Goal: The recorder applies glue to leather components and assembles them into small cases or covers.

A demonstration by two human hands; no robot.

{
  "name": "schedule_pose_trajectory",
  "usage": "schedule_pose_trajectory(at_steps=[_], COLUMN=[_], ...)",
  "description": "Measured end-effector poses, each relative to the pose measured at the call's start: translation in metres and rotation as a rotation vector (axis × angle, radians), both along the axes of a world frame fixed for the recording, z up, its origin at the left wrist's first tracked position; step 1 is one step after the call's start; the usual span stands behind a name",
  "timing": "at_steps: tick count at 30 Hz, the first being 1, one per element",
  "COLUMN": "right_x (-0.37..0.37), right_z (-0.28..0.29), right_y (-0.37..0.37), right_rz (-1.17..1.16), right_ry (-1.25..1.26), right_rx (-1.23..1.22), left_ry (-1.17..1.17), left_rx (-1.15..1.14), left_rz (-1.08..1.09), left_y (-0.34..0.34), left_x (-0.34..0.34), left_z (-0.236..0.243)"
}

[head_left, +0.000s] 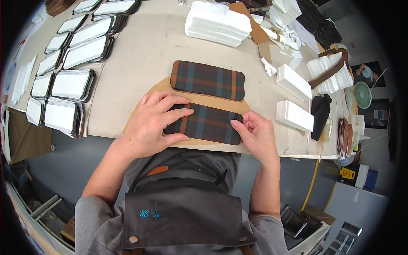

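A dark plaid fabric panel (212, 123) lies on a rounded tan board (204, 141) at the table's front edge. My left hand (155, 121) rests over its left end, fingers and thumb spread apart on the cloth. At the right end, my right hand (255, 129) pinches the panel's edge, thumb on top and the other fingers curled, partly hidden. Just beyond it lies a second plaid panel (207, 80) with cut corners, untouched, its long side parallel to the first.
Stacks of white-faced, dark-edged pieces (70, 83) line the left. White pads (217, 23) are piled at the back. Two stacks of white strips (294, 115) stand to the right, near a black cloth item (321, 117) and brown straps (329, 70). Scraps litter the far right.
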State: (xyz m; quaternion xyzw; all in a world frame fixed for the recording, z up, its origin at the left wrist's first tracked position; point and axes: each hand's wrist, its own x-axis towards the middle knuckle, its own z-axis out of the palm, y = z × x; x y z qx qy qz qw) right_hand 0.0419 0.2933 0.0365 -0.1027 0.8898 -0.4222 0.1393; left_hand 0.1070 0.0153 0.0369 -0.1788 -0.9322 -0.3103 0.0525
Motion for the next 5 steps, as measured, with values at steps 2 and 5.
schedule_pose_trajectory(at_steps=[2,5], right_x=[-0.002,-0.007], right_z=[0.004,0.011], right_y=[-0.003,-0.005], right_rz=[0.015,0.062], right_ry=[0.019,0.117], right_rx=[0.057,0.184], left_ry=[-0.009,-0.014], left_rx=[0.024,0.014], left_rz=[-0.002,-0.01], left_y=[-0.001,-0.002], left_x=[0.001,0.002], left_z=[-0.001,0.0])
